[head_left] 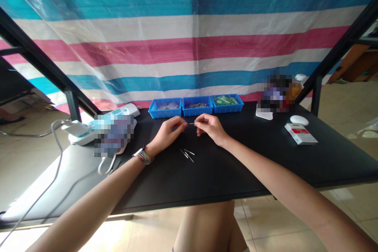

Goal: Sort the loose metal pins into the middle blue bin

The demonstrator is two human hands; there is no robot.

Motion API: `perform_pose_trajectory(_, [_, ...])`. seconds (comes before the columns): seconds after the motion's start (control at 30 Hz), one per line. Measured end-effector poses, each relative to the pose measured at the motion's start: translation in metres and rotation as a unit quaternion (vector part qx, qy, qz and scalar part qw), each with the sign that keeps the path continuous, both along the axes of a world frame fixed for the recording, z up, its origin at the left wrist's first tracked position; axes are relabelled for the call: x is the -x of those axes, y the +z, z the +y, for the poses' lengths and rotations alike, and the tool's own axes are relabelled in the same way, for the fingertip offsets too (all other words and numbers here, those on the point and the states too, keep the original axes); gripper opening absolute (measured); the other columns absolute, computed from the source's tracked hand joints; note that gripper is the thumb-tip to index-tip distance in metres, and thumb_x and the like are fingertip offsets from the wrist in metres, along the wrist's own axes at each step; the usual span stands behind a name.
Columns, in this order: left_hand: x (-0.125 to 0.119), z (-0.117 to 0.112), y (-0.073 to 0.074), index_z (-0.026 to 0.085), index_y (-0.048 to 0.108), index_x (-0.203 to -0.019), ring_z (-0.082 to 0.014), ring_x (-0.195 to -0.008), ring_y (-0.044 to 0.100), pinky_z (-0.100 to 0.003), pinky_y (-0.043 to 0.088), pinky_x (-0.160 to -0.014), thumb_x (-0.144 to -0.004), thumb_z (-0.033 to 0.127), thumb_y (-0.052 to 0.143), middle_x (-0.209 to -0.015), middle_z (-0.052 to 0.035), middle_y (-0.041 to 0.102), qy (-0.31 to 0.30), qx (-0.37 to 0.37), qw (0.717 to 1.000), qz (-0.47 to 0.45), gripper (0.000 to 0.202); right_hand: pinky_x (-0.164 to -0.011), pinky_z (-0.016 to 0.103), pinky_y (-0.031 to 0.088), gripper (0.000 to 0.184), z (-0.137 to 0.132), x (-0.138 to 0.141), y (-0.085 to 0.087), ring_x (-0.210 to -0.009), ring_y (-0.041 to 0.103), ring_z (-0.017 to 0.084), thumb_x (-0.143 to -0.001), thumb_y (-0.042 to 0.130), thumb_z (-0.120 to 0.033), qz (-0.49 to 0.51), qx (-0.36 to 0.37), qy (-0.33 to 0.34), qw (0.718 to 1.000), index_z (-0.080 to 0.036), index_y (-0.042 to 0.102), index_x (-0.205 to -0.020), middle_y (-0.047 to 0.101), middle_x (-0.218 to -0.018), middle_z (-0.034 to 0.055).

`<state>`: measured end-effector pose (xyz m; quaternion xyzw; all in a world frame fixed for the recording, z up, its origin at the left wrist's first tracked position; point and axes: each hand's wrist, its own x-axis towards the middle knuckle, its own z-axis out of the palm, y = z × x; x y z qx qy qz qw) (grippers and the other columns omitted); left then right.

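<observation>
Over the middle of the black table, my left hand (171,130) and my right hand (211,128) face each other with fingertips a short gap apart. A thin silver pop rivet (191,123) spans that gap, pinched at one end by each hand. Its ends are hidden by my fingers. Below my hands, several loose pop rivets (187,155) lie on the tabletop at differing angles. Just beyond my hands is a blue bin of small metal pieces (197,110).
Beside that bin stand a blue bin with clear packets (165,112) and another with green packets (227,107). A power strip (130,111) and white cable (60,157) are at left. At right are a small box (301,134), a white oval object (299,120) and a bottle (299,84).
</observation>
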<state>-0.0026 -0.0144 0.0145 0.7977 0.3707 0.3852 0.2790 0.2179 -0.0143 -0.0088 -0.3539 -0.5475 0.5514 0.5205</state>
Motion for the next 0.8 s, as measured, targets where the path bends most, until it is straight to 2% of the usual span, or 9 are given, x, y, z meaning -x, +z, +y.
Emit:
perform_pose_trajectory(0.2, [0.002,0.004,-0.005,0.019,0.068,-0.081,-0.0182,-0.078,0.065,-0.03,0.051,-0.078,-0.105,0.05,0.056,-0.082,-0.0032,0.071,-0.002,-0.008,1.0,0.025,0.041,-0.053,0.026,0.059,0.023,-0.002,0.0,0.002,-0.056,0.066,0.012,-0.074,0.083,-0.031,0.007,-0.019,-0.002,1.0,-0.018,0.067,-0.083,0.065,-0.074,-0.0031])
perform_pose_trajectory(0.43, [0.002,0.003,-0.005,0.019,0.066,-0.086,-0.0189,-0.077,0.066,-0.031,0.05,-0.076,-0.107,0.055,0.051,-0.081,-0.0032,0.071,0.011,0.024,1.0,0.013,0.044,-0.05,0.025,0.057,0.021,0.0,0.0,0.001,-0.052,0.063,0.012,-0.073,0.082,-0.029,-0.014,-0.05,-0.013,0.999,-0.02,0.064,-0.077,0.063,-0.066,-0.004])
perform_pose_trajectory(0.5, [0.003,0.002,-0.006,0.02,0.062,-0.091,-0.0185,-0.078,0.065,-0.031,0.05,-0.077,-0.108,0.055,0.05,-0.081,-0.0021,0.069,0.023,0.032,0.999,-0.014,0.041,-0.051,0.026,0.057,0.023,0.007,-0.003,0.005,-0.052,0.063,0.013,-0.074,0.083,-0.034,-0.016,-0.07,-0.055,0.996,-0.02,0.065,-0.077,0.064,-0.065,-0.003])
perform_pose_trajectory(0.57, [0.004,0.002,-0.006,0.021,0.059,-0.093,-0.0182,-0.078,0.064,-0.03,0.049,-0.077,-0.108,0.055,0.05,-0.082,-0.0012,0.067,0.031,0.037,0.998,-0.033,0.038,-0.052,0.028,0.057,0.027,0.018,-0.009,0.01,-0.051,0.062,0.013,-0.077,0.082,-0.043,-0.023,-0.09,-0.126,0.988,-0.02,0.069,-0.083,0.067,-0.069,-0.0009])
perform_pose_trajectory(0.63, [0.004,0.003,-0.007,0.021,0.058,-0.094,-0.0181,-0.078,0.063,-0.031,0.049,-0.078,-0.108,0.055,0.05,-0.082,-0.0011,0.067,0.029,0.04,0.998,-0.036,0.037,-0.049,0.028,0.053,0.04,0.03,-0.019,0.013,-0.049,0.059,0.012,-0.08,0.079,-0.053,-0.06,-0.105,-0.188,0.975,-0.019,0.077,-0.101,0.073,-0.079,0.0018])
perform_pose_trajectory(0.7, [0.005,0.003,-0.007,0.021,0.058,-0.093,-0.0183,-0.078,0.063,-0.031,0.049,-0.078,-0.108,0.054,0.049,-0.082,-0.0014,0.067,0.024,0.04,0.999,-0.028,0.038,-0.052,0.028,0.051,0.049,0.039,-0.029,0.015,-0.051,0.057,0.013,-0.086,0.073,-0.056,-0.133,-0.137,-0.227,0.955,-0.017,0.08,-0.115,0.072,-0.076,0.0019])
perform_pose_trajectory(0.8, [0.005,0.003,-0.006,0.021,0.059,-0.09,-0.0183,-0.078,0.063,-0.031,0.048,-0.078,-0.108,0.053,0.048,-0.082,-0.0015,0.067,0.021,0.037,0.999,-0.019,0.039,-0.06,0.03,0.046,0.042,0.04,-0.042,0.013,-0.058,0.055,0.016,-0.092,0.065,-0.05,-0.206,-0.185,-0.276,0.92,-0.015,0.084,-0.104,0.065,-0.064,0.0015])
